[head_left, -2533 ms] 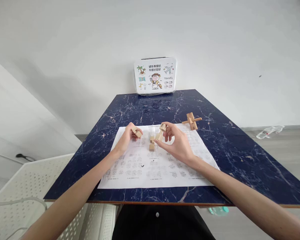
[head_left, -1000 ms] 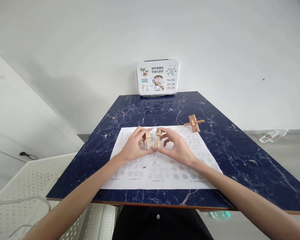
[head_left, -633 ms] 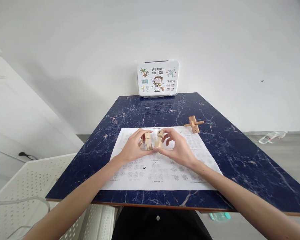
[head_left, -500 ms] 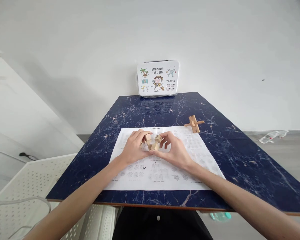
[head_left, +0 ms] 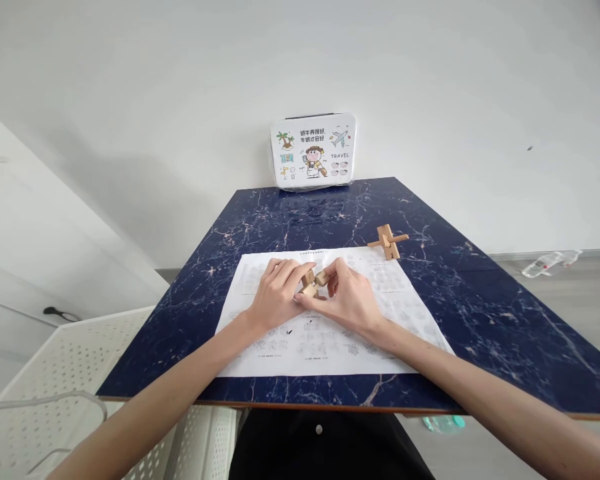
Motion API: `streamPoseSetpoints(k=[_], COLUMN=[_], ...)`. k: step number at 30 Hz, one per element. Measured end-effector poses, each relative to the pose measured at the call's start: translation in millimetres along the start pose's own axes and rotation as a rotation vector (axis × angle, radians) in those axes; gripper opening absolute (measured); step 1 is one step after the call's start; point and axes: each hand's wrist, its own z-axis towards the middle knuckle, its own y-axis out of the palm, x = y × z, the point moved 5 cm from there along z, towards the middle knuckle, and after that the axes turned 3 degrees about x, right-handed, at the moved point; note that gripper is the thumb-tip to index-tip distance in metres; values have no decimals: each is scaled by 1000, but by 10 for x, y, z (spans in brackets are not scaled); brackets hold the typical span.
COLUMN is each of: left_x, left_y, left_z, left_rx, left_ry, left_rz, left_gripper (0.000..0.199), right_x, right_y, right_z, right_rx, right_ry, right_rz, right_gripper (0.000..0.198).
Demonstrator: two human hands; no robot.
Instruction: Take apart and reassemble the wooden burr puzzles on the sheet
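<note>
Several light wooden puzzle pieces [head_left: 309, 289] are clustered between my hands, just over a printed instruction sheet [head_left: 280, 363]. My left hand [head_left: 279, 293] curls around their left side, fingers bent over the top. From the right, my right hand [head_left: 349, 293] pinches the blocks with thumb and fingertips, its thumb reaching across to the near side. My fingers partly cover the pieces, so how they interlock cannot be made out. Beyond the sheet's upper right corner lies an assembled wooden cross-shaped puzzle [head_left: 388, 242], touched by neither hand.
The dark blue marble-patterned table [head_left: 195, 280] carries a white cartoon-printed case [head_left: 314, 153] against the wall. A white perforated rack [head_left: 95, 347] stands at the left. Plastic bottles lie on the floor at right [head_left: 550, 263] and below the table's front edge.
My left fingers have closed further over the wooden pieces, which now sit turned and closer together. My right hand stays on them. The view has shifted slightly.
</note>
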Motion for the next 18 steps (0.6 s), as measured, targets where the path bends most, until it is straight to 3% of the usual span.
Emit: streamPoseSetpoints(k=[7,13,18], left_x=[-59,-30,-3], left_y=[58,108,39], left_z=[-71,-111,-59], left_rx=[-27,-59,-40], left_ry=[28,76,-9], left_rz=[-100,-159,-248], left_gripper=[60,56,57], right_x=[-9,16,-3], right_y=[-30,-21,-35], right_z=[-5,5,-3], right_rx=[-67,-105,-138], right_ry=[-19,-30,-48], right_rz=[-11,-43,48], right_gripper=[53,60,55])
